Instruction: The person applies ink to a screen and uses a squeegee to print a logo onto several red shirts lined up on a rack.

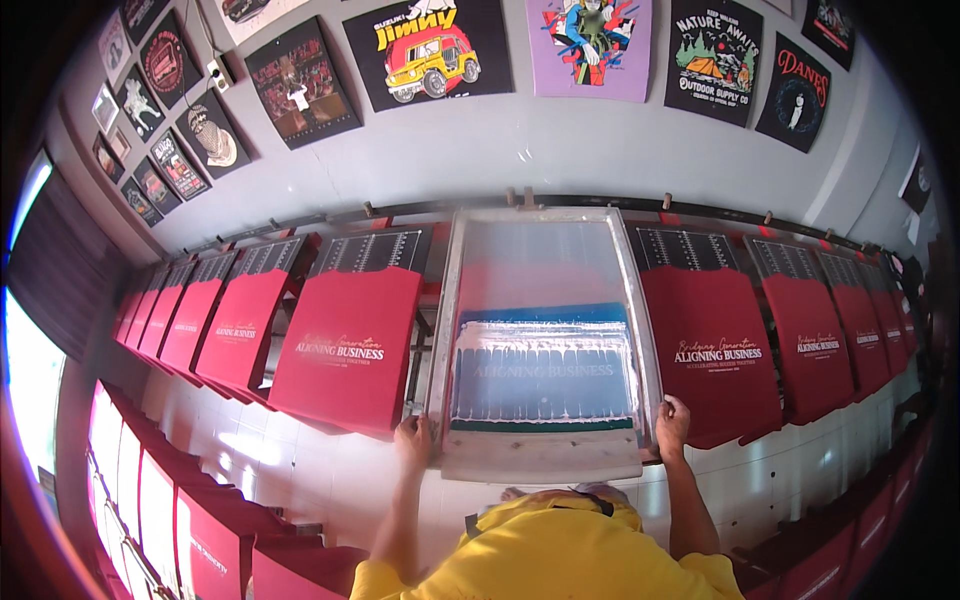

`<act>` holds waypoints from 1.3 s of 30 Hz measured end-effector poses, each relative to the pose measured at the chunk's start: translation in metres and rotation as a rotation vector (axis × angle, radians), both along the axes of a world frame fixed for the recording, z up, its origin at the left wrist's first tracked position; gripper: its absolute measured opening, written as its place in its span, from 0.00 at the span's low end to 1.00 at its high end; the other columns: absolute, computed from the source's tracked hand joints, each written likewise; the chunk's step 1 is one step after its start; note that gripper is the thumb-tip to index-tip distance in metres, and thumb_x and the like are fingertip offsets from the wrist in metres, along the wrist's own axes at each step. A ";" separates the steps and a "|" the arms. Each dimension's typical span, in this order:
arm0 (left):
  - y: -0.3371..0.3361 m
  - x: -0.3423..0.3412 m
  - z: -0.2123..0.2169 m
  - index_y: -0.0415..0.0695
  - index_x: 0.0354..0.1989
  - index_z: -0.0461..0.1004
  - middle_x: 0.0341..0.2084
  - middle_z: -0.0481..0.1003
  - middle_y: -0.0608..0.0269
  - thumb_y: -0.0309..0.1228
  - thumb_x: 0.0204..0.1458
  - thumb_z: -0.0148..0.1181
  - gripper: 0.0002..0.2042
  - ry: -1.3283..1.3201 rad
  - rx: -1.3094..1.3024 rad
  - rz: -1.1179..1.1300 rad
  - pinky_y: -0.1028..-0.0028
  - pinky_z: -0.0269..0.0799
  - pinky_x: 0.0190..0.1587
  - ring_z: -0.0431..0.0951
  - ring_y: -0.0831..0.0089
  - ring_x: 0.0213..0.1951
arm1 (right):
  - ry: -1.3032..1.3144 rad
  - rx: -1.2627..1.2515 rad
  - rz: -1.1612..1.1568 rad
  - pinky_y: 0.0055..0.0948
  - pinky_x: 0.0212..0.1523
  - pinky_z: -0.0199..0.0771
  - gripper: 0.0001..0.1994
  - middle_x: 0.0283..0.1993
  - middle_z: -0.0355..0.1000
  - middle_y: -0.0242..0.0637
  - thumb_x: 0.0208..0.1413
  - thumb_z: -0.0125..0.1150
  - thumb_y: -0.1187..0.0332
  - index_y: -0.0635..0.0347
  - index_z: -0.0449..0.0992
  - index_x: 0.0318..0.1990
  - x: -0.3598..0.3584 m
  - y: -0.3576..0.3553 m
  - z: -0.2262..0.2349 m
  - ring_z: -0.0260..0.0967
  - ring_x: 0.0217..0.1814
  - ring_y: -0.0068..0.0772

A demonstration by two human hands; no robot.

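A screen printing frame (448, 290) with pale rails lies in front of me over one of the boards in the row. Its mesh is blue in the near half, with faint lettering and streaks of white ink (540, 335) across it. A wide pale bar (540, 458) spans its near end, beside a dark green strip. My left hand (412, 440) is closed at the frame's near left edge. At the near right edge, my right hand (672, 428) is closed too, fingers curled against the rail. What lies under the mesh is mostly hidden.
Red shirts on boards, printed in white, line both sides, such as a shirt (350, 350) at left and another shirt (708, 350) at right. A dark rail (420, 208) runs behind them. More red shirts (210, 545) stand behind me. Printed panels (430, 55) hang on the wall.
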State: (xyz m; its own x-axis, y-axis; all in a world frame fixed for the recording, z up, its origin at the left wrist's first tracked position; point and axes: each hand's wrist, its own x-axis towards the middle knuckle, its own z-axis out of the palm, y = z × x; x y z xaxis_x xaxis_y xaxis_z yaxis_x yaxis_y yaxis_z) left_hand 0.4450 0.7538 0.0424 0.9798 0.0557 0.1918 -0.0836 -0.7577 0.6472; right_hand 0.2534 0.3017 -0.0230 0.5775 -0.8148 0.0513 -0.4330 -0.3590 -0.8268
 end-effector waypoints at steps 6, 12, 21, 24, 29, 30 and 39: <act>-0.010 0.005 0.020 0.33 0.30 0.78 0.24 0.77 0.40 0.41 0.55 0.54 0.19 0.066 -0.021 -0.018 0.56 0.71 0.35 0.78 0.45 0.31 | -0.072 0.057 0.005 0.34 0.43 0.73 0.13 0.37 0.77 0.51 0.58 0.55 0.72 0.71 0.77 0.46 0.006 -0.002 0.002 0.76 0.39 0.41; -0.015 0.014 0.004 0.34 0.29 0.78 0.22 0.77 0.43 0.40 0.54 0.53 0.18 -0.014 -0.040 -0.026 0.59 0.70 0.32 0.79 0.49 0.28 | -0.094 -0.017 -0.020 0.35 0.44 0.74 0.12 0.39 0.77 0.53 0.57 0.55 0.72 0.71 0.77 0.45 0.013 -0.008 -0.022 0.76 0.41 0.43; -0.011 0.013 0.008 0.34 0.30 0.77 0.20 0.76 0.49 0.36 0.53 0.53 0.15 0.105 -0.138 -0.087 0.62 0.70 0.32 0.79 0.61 0.26 | -0.128 -0.050 -0.054 0.34 0.42 0.74 0.11 0.39 0.77 0.53 0.55 0.56 0.73 0.71 0.78 0.42 0.015 -0.007 -0.036 0.76 0.39 0.44; -0.010 0.014 0.013 0.34 0.31 0.77 0.20 0.76 0.50 0.37 0.53 0.54 0.15 0.173 -0.171 -0.107 0.63 0.70 0.33 0.79 0.63 0.28 | -0.143 -0.009 -0.059 0.35 0.40 0.75 0.11 0.38 0.77 0.52 0.54 0.57 0.73 0.71 0.78 0.42 0.015 -0.003 -0.025 0.76 0.37 0.44; 0.005 0.032 -0.007 0.40 0.35 0.81 0.26 0.79 0.48 0.40 0.51 0.57 0.15 0.200 -0.003 -0.104 0.60 0.73 0.37 0.81 0.55 0.33 | -0.114 -0.011 -0.071 0.37 0.37 0.75 0.11 0.36 0.77 0.52 0.53 0.57 0.73 0.69 0.78 0.41 0.020 -0.005 -0.031 0.77 0.36 0.45; 0.004 0.037 -0.010 0.41 0.36 0.81 0.27 0.79 0.48 0.41 0.51 0.58 0.15 0.206 0.055 -0.113 0.59 0.73 0.38 0.81 0.54 0.34 | -0.099 -0.051 -0.088 0.37 0.37 0.75 0.10 0.36 0.77 0.52 0.53 0.57 0.73 0.68 0.79 0.41 0.021 -0.005 -0.034 0.77 0.36 0.46; -0.003 0.035 -0.003 0.38 0.31 0.80 0.17 0.75 0.51 0.38 0.53 0.57 0.14 0.045 0.137 -0.170 0.61 0.70 0.31 0.78 0.58 0.24 | -0.039 -0.169 -0.007 0.42 0.44 0.75 0.12 0.40 0.76 0.54 0.56 0.54 0.69 0.67 0.78 0.42 0.019 0.000 -0.022 0.75 0.43 0.55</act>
State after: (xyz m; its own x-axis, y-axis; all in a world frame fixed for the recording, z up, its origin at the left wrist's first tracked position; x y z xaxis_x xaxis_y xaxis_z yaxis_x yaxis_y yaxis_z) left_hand 0.4796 0.7509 0.0395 0.9807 -0.1344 0.1417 -0.1906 -0.8163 0.5452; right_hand 0.2728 0.3014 -0.0454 0.5665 -0.7968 0.2101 -0.4047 -0.4911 -0.7714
